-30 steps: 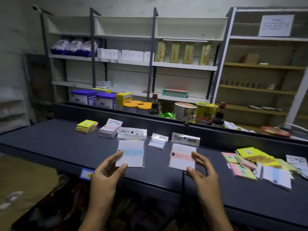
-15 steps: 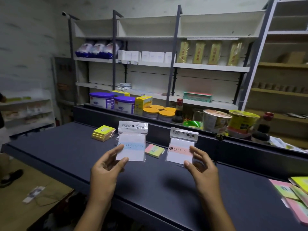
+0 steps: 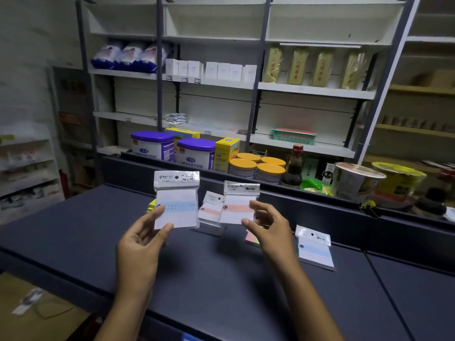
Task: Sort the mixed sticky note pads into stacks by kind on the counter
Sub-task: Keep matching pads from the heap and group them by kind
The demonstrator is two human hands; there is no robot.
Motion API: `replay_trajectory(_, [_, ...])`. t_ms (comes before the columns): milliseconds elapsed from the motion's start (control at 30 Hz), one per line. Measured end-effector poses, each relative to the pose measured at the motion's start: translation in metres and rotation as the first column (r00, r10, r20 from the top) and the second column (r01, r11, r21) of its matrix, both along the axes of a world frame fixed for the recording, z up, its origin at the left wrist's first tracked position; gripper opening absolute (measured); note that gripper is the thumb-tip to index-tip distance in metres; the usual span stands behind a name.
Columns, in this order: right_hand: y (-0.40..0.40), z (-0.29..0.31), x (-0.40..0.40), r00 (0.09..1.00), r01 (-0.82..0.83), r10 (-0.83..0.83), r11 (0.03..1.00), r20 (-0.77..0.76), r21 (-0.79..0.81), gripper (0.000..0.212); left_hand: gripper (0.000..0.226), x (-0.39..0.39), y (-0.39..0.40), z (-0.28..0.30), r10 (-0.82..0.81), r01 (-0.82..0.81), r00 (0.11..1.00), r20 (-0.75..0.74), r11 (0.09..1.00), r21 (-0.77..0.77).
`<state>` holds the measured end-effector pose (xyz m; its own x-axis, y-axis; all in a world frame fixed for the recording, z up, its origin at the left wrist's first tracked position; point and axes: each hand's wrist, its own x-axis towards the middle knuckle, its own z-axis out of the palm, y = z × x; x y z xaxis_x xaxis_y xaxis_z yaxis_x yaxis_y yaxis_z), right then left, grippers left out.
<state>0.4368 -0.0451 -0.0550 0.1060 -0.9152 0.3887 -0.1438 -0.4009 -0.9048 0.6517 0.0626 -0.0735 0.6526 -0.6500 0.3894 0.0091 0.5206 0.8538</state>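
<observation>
I am holding two packaged pads up above the dark counter (image 3: 221,279). My left hand (image 3: 140,242) is pinching the blue-striped pad (image 3: 177,205) by its lower left corner between thumb and fingers. My right hand (image 3: 268,232) is pinching the pink-striped pad (image 3: 237,207) at its right edge. On the counter, a stack of pink-striped pads (image 3: 209,215) is lying behind that pad, and another blue-striped pack (image 3: 315,249) is lying to the right of my right hand.
</observation>
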Motion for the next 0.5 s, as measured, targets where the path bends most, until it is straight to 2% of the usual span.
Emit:
replay_trajectory(300, [-0.051,-0.011,0.075,0.984,0.074,-0.059,0.994,-0.17,0.08,0.04,0.038,0.062,-0.015,-0.006,-0.024,0.024,1.0,-0.008,1.0,0.012])
replay_trajectory(500, [-0.063,-0.019,0.083,0.926,0.139,-0.129,0.99,-0.355,0.004,0.036,0.038,0.076,-0.019,-0.009,-0.038,0.038,0.999,-0.009,0.999,0.018])
